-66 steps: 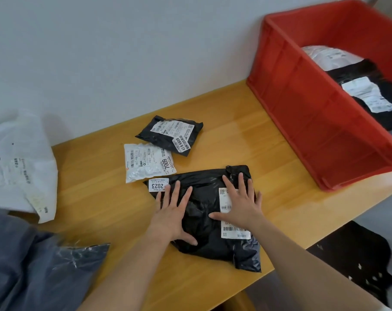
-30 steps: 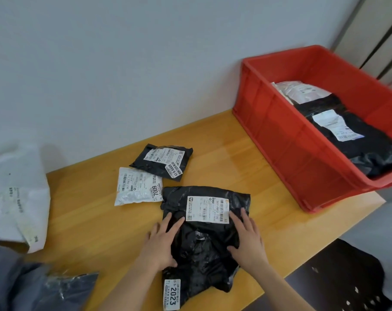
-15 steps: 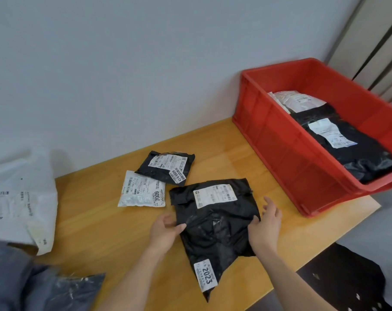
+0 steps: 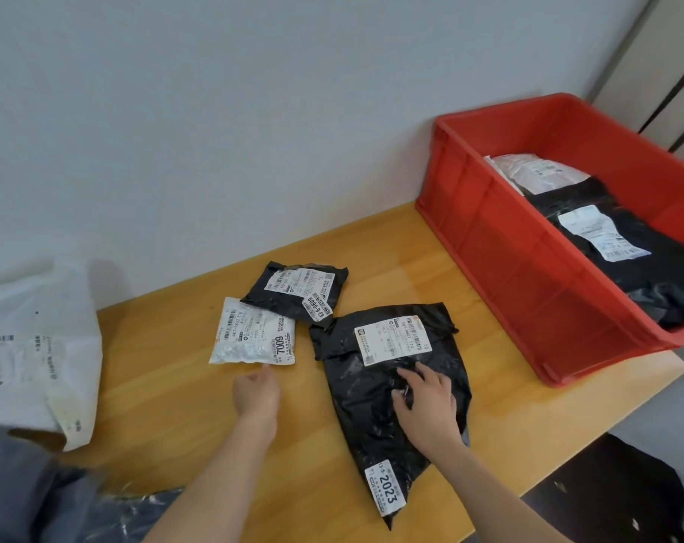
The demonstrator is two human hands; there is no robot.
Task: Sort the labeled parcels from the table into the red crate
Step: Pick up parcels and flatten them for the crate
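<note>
A large black parcel (image 4: 366, 389) lies label-up on the wooden table (image 4: 168, 389), with a "2023" sticker at its near end. My right hand (image 4: 426, 405) rests on its middle, fingers and thumb curled and pinching the film. My left hand (image 4: 254, 393) is off it, loosely curled, holding nothing, just below a small white parcel (image 4: 250, 342) marked "7009". A small black parcel (image 4: 289, 303) lies behind that one, overlapping its corner. The red crate (image 4: 489, 237) stands at the right and holds a white parcel (image 4: 536, 174) and a black parcel (image 4: 654, 276).
A big white bag (image 4: 31, 358) lies at the table's left end, and a dark grey bag (image 4: 58, 503) sits at the near left. The wall runs along the table's far edge. A dark object (image 4: 607, 495) lies on the floor at the right.
My left hand has let go of the large black parcel and moved left toward the small white parcel. My right hand has shifted from the parcel's right edge onto its middle.
</note>
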